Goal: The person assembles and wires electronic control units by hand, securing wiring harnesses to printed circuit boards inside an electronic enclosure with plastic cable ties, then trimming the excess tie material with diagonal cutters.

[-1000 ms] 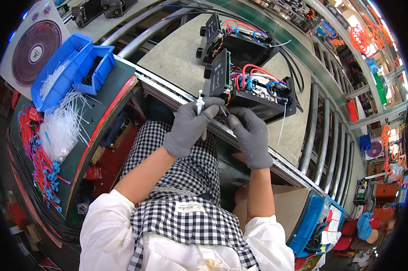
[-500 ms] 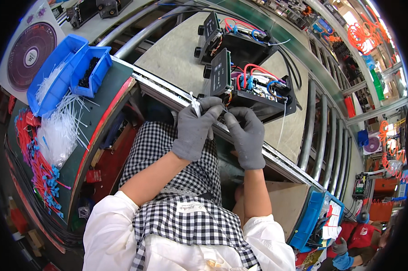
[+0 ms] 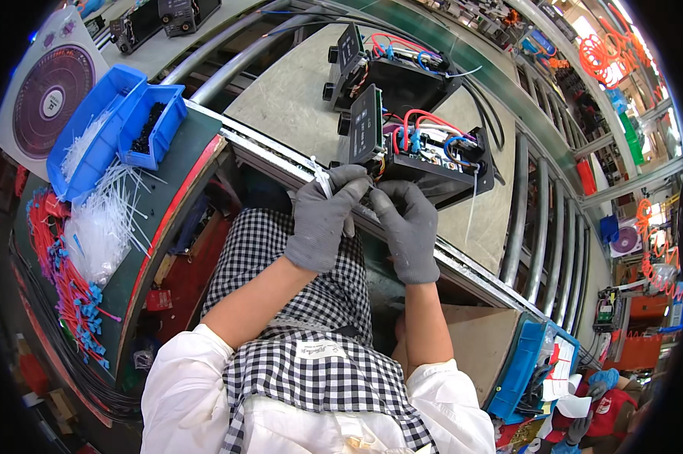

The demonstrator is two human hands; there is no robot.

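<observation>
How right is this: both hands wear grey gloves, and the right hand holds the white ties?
Wrong hand: the head view shows the white ties in the left hand, not the right hand. The grey gloves on both are correct.

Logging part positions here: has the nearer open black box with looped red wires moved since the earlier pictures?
No: the black box keeps its place on the flat beige board, with no visible shift either way.

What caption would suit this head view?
Gray-gloved left hand, holding white cable ties, and right hand close together beside an open-topped black electronics unit.
</observation>
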